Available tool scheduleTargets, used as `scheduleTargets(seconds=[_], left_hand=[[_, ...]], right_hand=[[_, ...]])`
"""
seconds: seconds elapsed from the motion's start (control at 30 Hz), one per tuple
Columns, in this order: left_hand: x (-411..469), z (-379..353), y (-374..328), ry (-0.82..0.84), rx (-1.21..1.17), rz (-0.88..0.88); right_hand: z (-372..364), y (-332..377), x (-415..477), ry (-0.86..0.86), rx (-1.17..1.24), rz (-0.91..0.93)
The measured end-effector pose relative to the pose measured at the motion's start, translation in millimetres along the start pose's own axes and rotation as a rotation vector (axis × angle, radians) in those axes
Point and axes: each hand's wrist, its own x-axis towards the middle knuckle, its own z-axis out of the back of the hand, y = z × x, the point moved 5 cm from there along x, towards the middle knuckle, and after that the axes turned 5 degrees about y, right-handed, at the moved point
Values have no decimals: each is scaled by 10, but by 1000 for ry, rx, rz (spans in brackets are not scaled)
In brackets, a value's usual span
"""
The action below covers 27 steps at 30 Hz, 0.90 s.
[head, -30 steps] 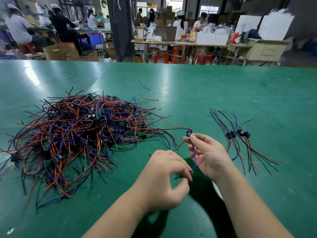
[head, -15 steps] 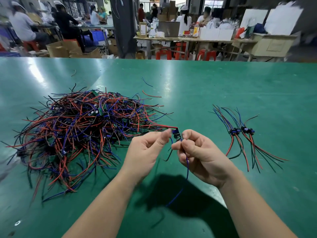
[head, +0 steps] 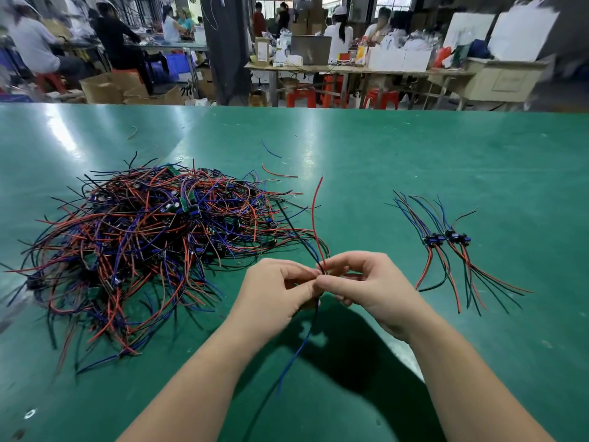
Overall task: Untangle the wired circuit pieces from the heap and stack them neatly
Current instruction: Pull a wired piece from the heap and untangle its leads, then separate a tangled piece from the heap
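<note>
Green matting (head: pixel 414 148) covers the bench under my arms, shiny where the lamps catch it. Nearest me, both forearms come in from the near edge and meet over the middle of the mat. My left hand (head: pixel 277 291) and my right hand (head: pixel 366 288) are fingertip to fingertip, fingers curled, each pinching the same wired circuit piece (head: pixel 321 264) between thumb and forefinger. Its little board is hidden inside the pinch. From it a blue lead (head: pixel 299 349) hangs down toward me over the shadow of my hands, and a red lead (head: pixel 314 218) rises up and away, with a black one slanting off to the far left beside it.

Left of my hands, just beyond them, lies the heap (head: pixel 143 244): a wide tangle of red, blue and black wires with small green boards showing near its top. Its right fringe reaches close to my left hand. Well apart on the right, the sorted pieces (head: pixel 446 244) lie side by side, blue ends pointing far, red and black ends fanned out near.

Farther on, a loose red wire (head: pixel 279 173) and a loose blue wire (head: pixel 270 149) lie alone on the mat. Past the far edge stand a dark pillar (head: pixel 228 49), cardboard boxes (head: pixel 105 89), red stools (head: pixel 301 97) and a cluttered workbench (head: pixel 350 70), with people seated at work.
</note>
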Motion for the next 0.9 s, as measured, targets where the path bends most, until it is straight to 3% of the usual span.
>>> scheduleTargets(seconds=[0.07,0.23,0.4,0.6,0.67,0.8,0.9], left_hand=[[-9,3,7,-25,72,26],[-41,1,34,-73,-102,99],[-64,-12,-31,-94,32,10],[-47,-30,43,-110,13,91],[-37,-43,61,-67,-94,151],[-54,-142,88,33,-606,392],[-94,-202,66,87,-646,452]], right_hand=[[-7,-28,21,-34,15,-5],[48,-91,64,-152,174,-40],[-44,-70,37,-117,2,20],[-15,-112,69,-171,77,26],[12,-114,79,-168,127,6],[55,-141,84,-161,281,-53],[160,-110,99,-243,286,-68]])
